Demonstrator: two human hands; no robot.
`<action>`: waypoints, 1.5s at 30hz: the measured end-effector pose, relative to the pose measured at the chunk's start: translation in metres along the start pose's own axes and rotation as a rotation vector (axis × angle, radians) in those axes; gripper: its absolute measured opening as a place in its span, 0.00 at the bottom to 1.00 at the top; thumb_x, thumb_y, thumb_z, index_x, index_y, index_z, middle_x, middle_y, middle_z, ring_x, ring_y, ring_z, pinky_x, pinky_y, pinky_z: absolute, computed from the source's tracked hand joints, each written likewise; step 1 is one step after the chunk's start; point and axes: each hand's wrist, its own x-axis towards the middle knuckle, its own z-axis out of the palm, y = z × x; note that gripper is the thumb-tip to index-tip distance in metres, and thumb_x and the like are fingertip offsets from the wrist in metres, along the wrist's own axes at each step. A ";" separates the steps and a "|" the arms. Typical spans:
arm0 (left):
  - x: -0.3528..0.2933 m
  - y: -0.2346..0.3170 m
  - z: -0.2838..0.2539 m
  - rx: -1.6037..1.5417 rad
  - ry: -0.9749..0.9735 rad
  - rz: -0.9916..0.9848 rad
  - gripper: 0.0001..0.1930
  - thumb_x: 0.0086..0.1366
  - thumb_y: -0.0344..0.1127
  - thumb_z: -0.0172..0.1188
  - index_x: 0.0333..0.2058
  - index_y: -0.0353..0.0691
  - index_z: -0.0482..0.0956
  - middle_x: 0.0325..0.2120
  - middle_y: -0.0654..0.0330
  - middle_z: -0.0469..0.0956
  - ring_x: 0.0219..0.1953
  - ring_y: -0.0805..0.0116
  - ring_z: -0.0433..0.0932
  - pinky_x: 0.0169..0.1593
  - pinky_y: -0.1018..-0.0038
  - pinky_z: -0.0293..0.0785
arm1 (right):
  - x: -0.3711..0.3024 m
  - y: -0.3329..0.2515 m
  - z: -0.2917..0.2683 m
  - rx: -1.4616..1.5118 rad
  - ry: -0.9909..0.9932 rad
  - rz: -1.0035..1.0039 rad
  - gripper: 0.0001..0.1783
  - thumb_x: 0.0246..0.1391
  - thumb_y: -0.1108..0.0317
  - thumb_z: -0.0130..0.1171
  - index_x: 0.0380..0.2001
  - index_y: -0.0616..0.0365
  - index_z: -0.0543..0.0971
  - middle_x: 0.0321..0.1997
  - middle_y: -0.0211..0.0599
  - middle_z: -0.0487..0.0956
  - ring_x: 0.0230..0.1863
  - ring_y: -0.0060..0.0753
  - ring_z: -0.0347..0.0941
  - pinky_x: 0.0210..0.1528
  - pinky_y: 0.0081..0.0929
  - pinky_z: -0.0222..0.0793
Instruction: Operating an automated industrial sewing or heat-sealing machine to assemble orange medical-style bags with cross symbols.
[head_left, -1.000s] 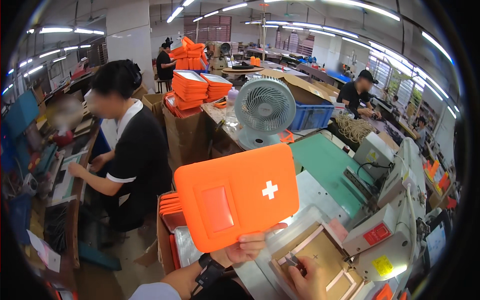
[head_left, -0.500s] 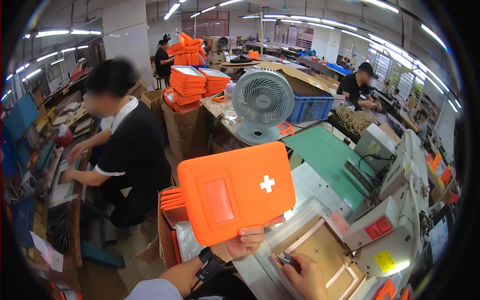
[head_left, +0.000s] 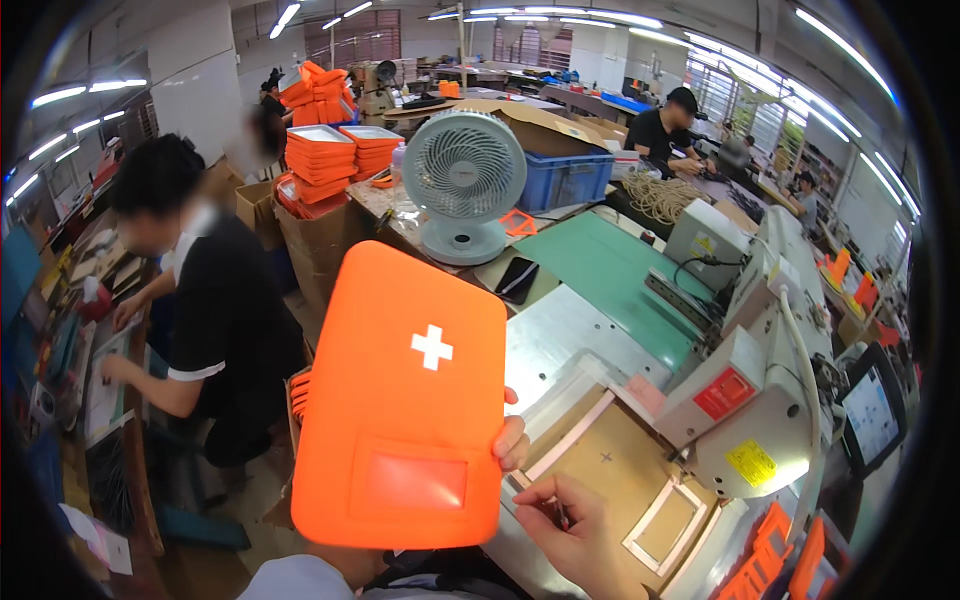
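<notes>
An orange first-aid case cover with a white cross and a clear rectangular window stands tilted up in front of me, its long side upright. My left hand grips it from behind; only fingertips show at its right edge, and the rest of the hand is hidden. Just right of the cover, my right hand is closed on what look like small thread snips, mostly covered by the fingers. Beneath and beyond that hand lies a brown template board with pale raised strips and a small cross mark.
A sewing machine head with a screen stands at right. Behind are a fan, a phone, a green mat and a blue crate. Orange covers are stacked back left. A co-worker sits left.
The case cover has turned from lying sideways to upright and come lower and left, hiding my left wrist. My right hand has shifted slightly left and up. The view has swung right.
</notes>
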 end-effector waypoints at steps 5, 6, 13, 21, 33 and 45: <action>0.011 -0.010 0.002 0.050 -0.140 -0.073 0.25 0.73 0.52 0.40 0.57 0.39 0.65 0.29 0.54 0.70 0.36 0.59 0.66 0.45 0.65 0.65 | -0.007 0.008 0.003 -0.106 0.023 -0.097 0.06 0.53 0.74 0.65 0.33 0.59 0.79 0.25 0.18 0.70 0.24 0.09 0.60 0.25 0.15 0.53; 0.013 -0.014 -0.002 0.063 -0.186 -0.093 0.25 0.73 0.53 0.40 0.57 0.39 0.65 0.29 0.54 0.70 0.36 0.59 0.67 0.45 0.65 0.64 | -0.009 0.008 0.002 -0.117 0.029 -0.121 0.06 0.53 0.73 0.65 0.33 0.59 0.79 0.26 0.19 0.71 0.24 0.10 0.60 0.25 0.15 0.54; 0.029 -0.023 -0.024 0.159 -0.476 -0.174 0.25 0.73 0.53 0.40 0.57 0.39 0.65 0.30 0.53 0.70 0.37 0.58 0.67 0.46 0.64 0.64 | -0.009 0.001 -0.002 -0.200 0.027 -0.192 0.06 0.50 0.73 0.66 0.30 0.60 0.79 0.28 0.27 0.73 0.23 0.16 0.63 0.26 0.18 0.59; 0.035 -0.020 -0.031 0.247 -0.537 -0.217 0.24 0.73 0.54 0.41 0.55 0.41 0.65 0.31 0.52 0.71 0.37 0.57 0.67 0.47 0.64 0.64 | -0.009 -0.002 -0.006 -0.240 -0.016 -0.058 0.06 0.49 0.71 0.66 0.28 0.60 0.79 0.20 0.26 0.73 0.23 0.15 0.65 0.25 0.18 0.61; 0.029 -0.031 -0.050 -0.035 -0.439 -0.007 0.20 0.72 0.53 0.42 0.49 0.45 0.69 0.28 0.62 0.71 0.35 0.65 0.68 0.44 0.69 0.64 | -0.009 0.009 -0.042 0.493 -0.548 -0.004 0.05 0.51 0.78 0.61 0.31 0.60 0.74 0.30 0.23 0.73 0.27 0.11 0.65 0.27 0.13 0.58; 0.043 -0.007 -0.063 -0.191 -0.521 -0.096 0.21 0.67 0.34 0.56 0.56 0.31 0.69 0.44 0.50 0.80 0.48 0.53 0.76 0.57 0.60 0.69 | -0.025 -0.035 -0.075 0.087 -0.907 -0.435 0.13 0.54 0.71 0.64 0.19 0.61 0.75 0.18 0.38 0.74 0.18 0.41 0.72 0.20 0.29 0.64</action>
